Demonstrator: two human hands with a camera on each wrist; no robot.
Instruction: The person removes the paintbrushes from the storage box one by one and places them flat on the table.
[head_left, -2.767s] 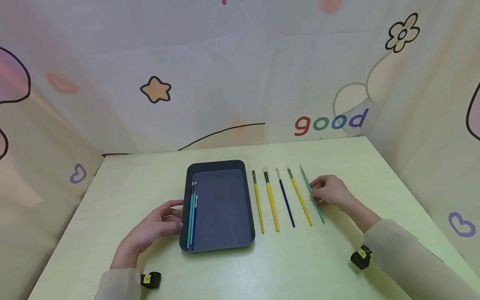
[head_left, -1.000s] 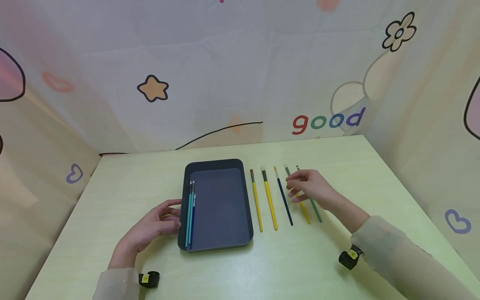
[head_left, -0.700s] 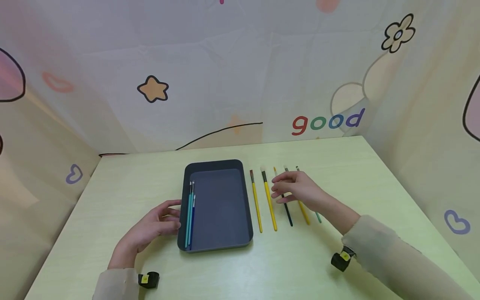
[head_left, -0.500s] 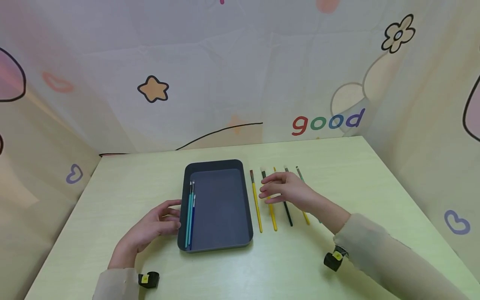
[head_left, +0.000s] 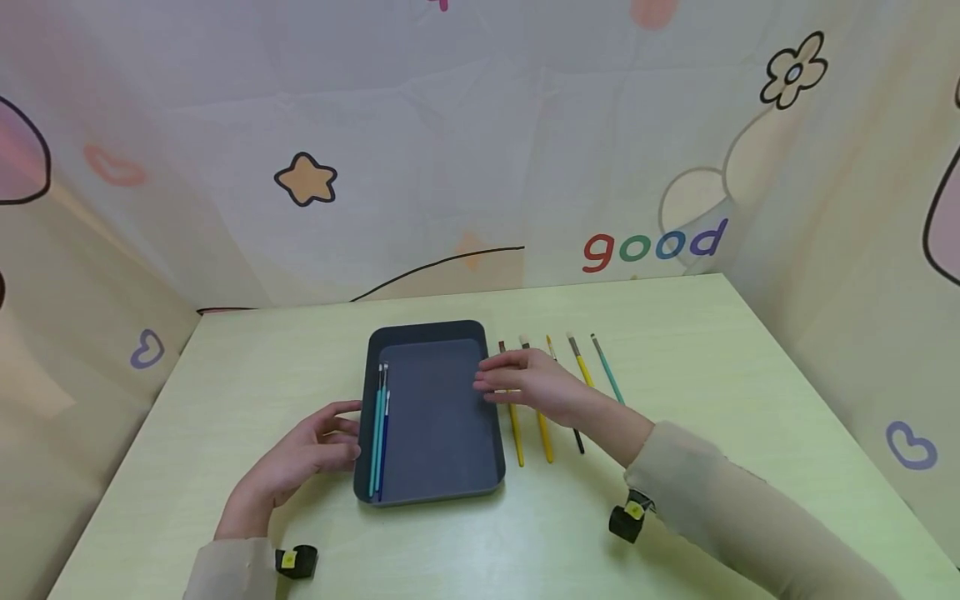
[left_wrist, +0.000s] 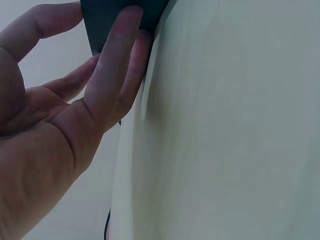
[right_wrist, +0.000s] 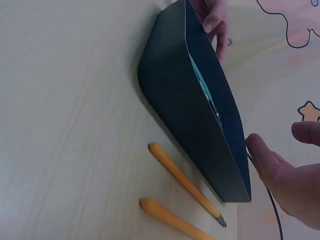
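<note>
A dark grey rectangular tray [head_left: 438,425] lies on the table. Along its left side are two teal paintbrushes [head_left: 373,442] and a blue paintbrush [head_left: 385,450]. My left hand [head_left: 311,450] rests its fingertips against the outside of the tray's left wall; the left wrist view shows those fingers [left_wrist: 112,75] on the wall. My right hand [head_left: 532,385] is over the tray's right rim, fingers extended and holding nothing. Beneath it, two yellow paintbrushes [head_left: 544,442] are partly covered. Farther right lie a dark blue paintbrush [head_left: 579,442], another yellow one and a teal one [head_left: 608,371].
The pale wooden table [head_left: 675,333] meets a printed curtain [head_left: 420,167] at the back and sides. A small black camera [head_left: 627,518] sits at the right wrist, and another black camera [head_left: 297,562] at the left.
My right hand has let go of the teal paintbrush at the far right and moved left across the row to the tray's right rim. My left hand has stayed at the tray.
</note>
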